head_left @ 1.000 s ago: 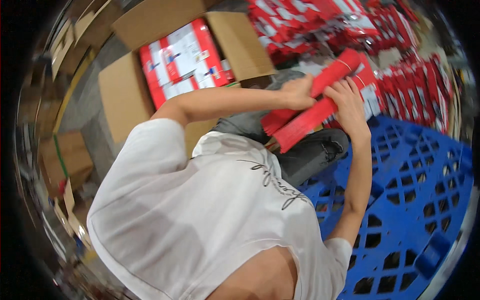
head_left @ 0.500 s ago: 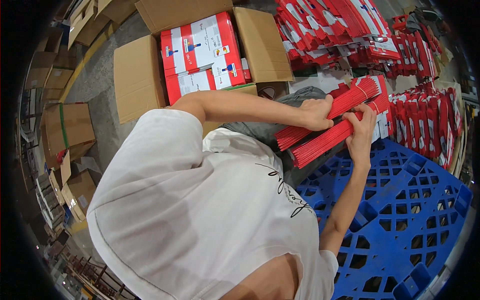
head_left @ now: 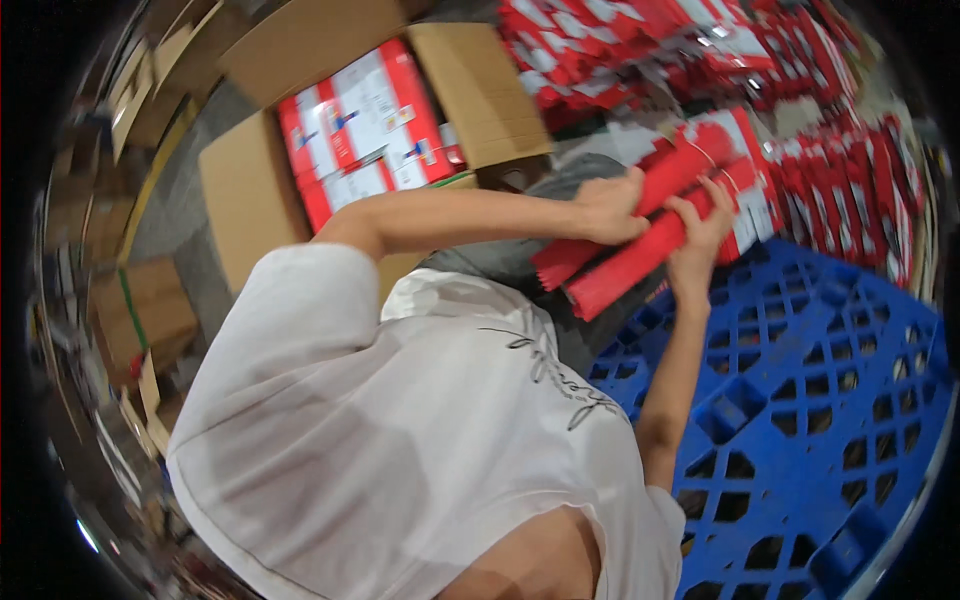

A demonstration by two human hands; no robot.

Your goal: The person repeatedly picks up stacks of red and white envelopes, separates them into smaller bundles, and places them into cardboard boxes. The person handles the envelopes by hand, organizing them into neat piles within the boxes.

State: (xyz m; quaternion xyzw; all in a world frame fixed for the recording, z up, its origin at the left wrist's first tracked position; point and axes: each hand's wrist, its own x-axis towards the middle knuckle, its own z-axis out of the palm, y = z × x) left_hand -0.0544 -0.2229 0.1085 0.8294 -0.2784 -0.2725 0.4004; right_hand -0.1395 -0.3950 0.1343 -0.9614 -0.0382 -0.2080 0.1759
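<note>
Two bundles of flat red cartons, edges up, lie side by side over my lap, slightly blurred. My left hand (head_left: 610,210) is closed on the far bundle (head_left: 682,168), its fingertips reaching into the gap between the two. The near bundle (head_left: 625,272) is gripped by my right hand (head_left: 703,235), thumb and fingers bent over its upper edge. A thin pale band (head_left: 707,153) crosses the far bundle near its upper right end. Red and white flat packaging (head_left: 750,215) lies just beyond my right hand.
An open cardboard box (head_left: 250,190) at the far left holds red and white packs (head_left: 375,105). Stacks of red and white packaging (head_left: 620,50) stand at the back and right (head_left: 850,195). A blue plastic pallet (head_left: 735,415) with holes lies at my right. More cardboard boxes (head_left: 150,310) stand left.
The whole view has shifted and blurred a little, with the open box and bundles sitting further left in the picture. Both hands keep their grip on the two bundles.
</note>
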